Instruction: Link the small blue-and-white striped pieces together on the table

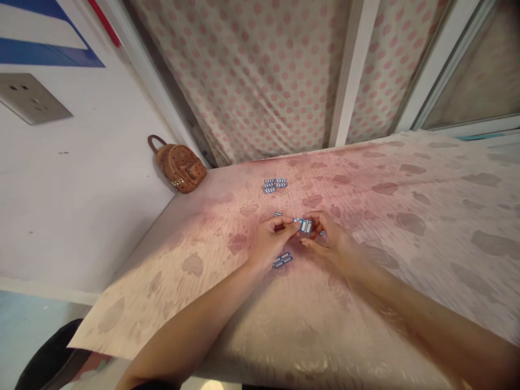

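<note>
Tablecloth (439, 271): pale/pinkish w/ grey patches, covers most of fwd & R side; looks slick toward near edge, so a dropped pc could prob. slide. Best to work low over it.
Curtain (264, 81): polka-dot, hangs behind far edge.
Wall (101, 173): white, L side.
Backpack (182, 168): mini, brown, far L corner vs. wall; well apart from hands, so no obstruction.
R hand (335, 244): part open, fingertips at R end of held pc, thumb lower & apart from it; firm grip not evident. Suggest bringing thumb up to same edge for better ctrl, w/o covering the face.
L hand (268, 238): thumb & index nearly closed, pinching L end of held pc. Good anchor; keep pinch light, wrist steady, esp. w/ another pc just below it.
Far cluster (271, 184): several blue/white pcs grouped beyond hands, close together. Keep sleeves/fingers clear.
Held pc (304, 225): blue edges, white panels, btwn both hands just above cloth; single or stacked, can't tell. Prob. thin, so grip by edges, no bending.
Near pc (283, 260): blue/white, on cloth by L wrist, tilted. Mind it when shifting forearm.
Half-hidden pcs: one just past L fingers (278, 214), one by R fingers (322, 233); too covered for detail.
</note>
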Action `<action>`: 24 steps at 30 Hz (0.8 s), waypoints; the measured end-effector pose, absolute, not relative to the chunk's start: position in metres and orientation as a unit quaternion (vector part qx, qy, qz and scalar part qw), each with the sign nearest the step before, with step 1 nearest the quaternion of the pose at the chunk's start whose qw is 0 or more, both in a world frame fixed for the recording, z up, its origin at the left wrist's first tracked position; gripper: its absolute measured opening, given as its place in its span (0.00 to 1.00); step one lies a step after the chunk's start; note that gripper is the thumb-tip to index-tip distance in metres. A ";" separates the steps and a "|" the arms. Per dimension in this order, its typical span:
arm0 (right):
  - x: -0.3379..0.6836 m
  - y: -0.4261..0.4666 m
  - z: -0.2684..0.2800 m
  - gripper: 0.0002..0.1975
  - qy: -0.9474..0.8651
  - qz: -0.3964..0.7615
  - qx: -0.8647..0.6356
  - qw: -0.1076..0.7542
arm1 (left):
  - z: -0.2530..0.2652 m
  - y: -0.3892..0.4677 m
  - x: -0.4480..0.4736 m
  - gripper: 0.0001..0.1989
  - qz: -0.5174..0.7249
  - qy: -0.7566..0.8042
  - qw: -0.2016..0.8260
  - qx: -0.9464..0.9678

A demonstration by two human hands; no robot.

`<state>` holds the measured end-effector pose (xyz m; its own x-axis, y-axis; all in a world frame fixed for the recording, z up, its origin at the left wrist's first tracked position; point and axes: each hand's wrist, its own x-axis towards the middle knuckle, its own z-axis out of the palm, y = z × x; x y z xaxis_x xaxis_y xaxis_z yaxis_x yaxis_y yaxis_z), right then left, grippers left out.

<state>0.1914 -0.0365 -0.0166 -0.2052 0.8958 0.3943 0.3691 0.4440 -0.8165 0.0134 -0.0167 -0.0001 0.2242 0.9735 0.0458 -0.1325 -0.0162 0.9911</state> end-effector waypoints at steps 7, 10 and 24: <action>0.192 -0.036 -0.011 0.05 -0.726 0.264 -0.459 0.438 | 0.001 -0.016 0.013 0.14 0.470 0.398 0.592 0.520; 0.192 -0.037 -0.010 0.05 -0.719 0.265 -0.468 0.441 | 0.001 -0.016 0.013 0.14 0.471 0.400 0.595 0.515; 0.194 -0.037 -0.009 0.11 -0.748 0.245 -0.432 0.440 | 0.002 -0.016 0.012 0.15 0.451 0.396 0.604 0.525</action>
